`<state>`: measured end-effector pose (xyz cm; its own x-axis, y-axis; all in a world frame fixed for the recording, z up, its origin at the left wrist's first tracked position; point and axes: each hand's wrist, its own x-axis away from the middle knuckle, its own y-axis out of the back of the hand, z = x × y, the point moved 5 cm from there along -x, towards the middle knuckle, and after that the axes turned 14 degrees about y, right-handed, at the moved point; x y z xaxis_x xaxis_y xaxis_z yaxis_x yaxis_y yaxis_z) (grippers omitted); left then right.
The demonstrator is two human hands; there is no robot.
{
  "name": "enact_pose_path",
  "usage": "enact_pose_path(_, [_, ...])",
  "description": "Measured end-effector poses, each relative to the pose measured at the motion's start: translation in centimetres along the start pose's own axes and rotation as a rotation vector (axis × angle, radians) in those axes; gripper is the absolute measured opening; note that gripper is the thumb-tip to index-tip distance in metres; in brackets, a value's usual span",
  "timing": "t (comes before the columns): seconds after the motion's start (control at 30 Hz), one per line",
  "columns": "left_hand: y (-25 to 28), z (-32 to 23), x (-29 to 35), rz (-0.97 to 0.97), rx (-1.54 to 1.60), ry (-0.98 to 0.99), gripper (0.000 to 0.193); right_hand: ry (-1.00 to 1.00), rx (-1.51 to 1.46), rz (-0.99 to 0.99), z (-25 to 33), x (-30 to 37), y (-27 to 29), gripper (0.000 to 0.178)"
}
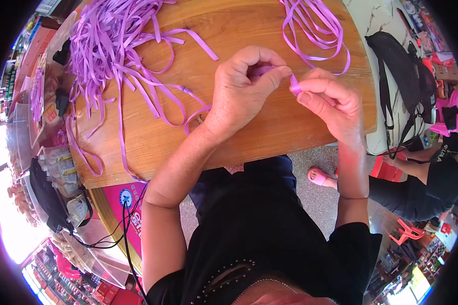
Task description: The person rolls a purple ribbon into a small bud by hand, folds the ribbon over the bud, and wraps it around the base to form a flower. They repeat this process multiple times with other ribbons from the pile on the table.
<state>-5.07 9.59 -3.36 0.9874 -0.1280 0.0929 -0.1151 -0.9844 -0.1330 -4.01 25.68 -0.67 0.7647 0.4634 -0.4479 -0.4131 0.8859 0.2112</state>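
Above the wooden table (269, 137), both my hands pinch a purple ribbon (294, 84). My left hand (247, 81) is closed, with thumb and forefinger pressed together on the ribbon, and a loop of it shows inside the curled fingers. Close by on the right, my right hand (333, 99) grips the same ribbon between thumb and fingers. A short stretch of it spans the small gap between the hands. One purple strand (196, 114) on the table runs up to my left wrist; whether it joins the held piece is hidden.
A tangled heap of purple ribbons (109, 43) covers the table's far left. Looped ribbons (315, 25) lie at the far right. A black bag (404, 76) rests on a white marbled surface beside the table. Another person (417, 183) sits at the right. Black cables (124, 229) hang at the left.
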Motion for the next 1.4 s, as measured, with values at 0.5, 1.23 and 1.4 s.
enact_pose_path(0.5, [0.1, 0.9, 0.6, -0.096, 0.128, -0.084, 0.011, 0.288, 0.470, -0.137, 0.8, -1.9, -2.0, 0.030])
enact_pose_path(1.23, [-0.6, 0.4, 1.3, 0.082, 0.484, 0.278, 0.012, 0.028, 0.013, -0.122, -0.7, -1.3, -1.7, 0.030])
enact_pose_path(1.4, [-0.2, 0.7, 1.1, -0.067, 0.237, 0.255, 0.015, 0.507, 0.864, 0.015, 1.0, -2.2, -2.0, 0.031])
